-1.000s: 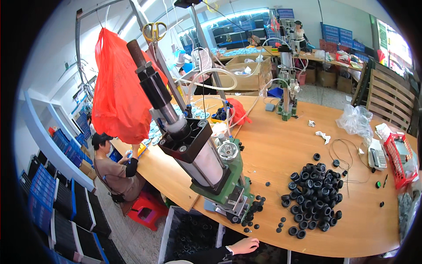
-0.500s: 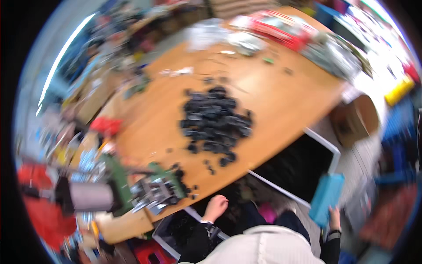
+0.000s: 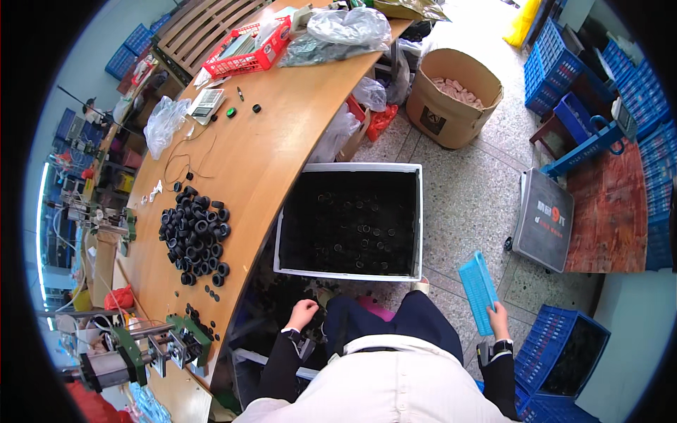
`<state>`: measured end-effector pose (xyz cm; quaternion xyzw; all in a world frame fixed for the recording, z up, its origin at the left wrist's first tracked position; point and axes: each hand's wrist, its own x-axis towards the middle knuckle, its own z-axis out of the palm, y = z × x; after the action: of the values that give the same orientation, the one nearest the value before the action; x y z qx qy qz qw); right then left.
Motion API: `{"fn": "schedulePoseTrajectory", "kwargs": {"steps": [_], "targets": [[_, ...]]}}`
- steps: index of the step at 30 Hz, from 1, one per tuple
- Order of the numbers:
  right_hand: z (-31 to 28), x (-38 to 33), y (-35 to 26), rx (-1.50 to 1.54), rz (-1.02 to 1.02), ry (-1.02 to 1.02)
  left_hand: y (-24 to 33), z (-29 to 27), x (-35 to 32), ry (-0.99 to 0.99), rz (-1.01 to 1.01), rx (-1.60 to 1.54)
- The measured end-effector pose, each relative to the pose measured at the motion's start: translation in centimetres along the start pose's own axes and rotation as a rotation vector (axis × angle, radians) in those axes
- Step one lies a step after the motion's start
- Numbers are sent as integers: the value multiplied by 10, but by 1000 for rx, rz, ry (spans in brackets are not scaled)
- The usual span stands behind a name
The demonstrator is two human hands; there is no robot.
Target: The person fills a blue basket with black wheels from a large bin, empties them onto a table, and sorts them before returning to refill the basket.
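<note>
Speckled stone floor surrounds a long curved wooden desk carrying a heap of black rubber rings. Below the desk edge sits a white-rimmed bin, dark inside and scattered with more rings. A seated person's left hand hangs under the desk edge, fingers loosely curled, apparently empty; the bin lies just beyond it, toward one o'clock. The right hand grips a flat blue plastic tray by its near end; its long axis points to eleven o'clock, toward the bin's right corner. The left hand is nearer the bin.
</note>
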<state>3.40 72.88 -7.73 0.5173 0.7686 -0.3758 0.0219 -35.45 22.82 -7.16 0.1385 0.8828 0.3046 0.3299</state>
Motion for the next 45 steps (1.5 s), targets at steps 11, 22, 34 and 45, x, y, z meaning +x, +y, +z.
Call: {"fn": "schedulePoseTrajectory", "kwargs": {"steps": [11,22,34,45], "targets": [[-69,54,115,-312,117,-251,103,72,-31,-11,-93,-63],[-46,136,-46,-340,-208,-421,31,135,-105,-74,-590,-251],[-36,165,-287,-360,-912,-567,24,186,-12,103,-459,-352],[210,289,-384,-911,-1571,-1012,155,225,90,615,-568,-755]]}}
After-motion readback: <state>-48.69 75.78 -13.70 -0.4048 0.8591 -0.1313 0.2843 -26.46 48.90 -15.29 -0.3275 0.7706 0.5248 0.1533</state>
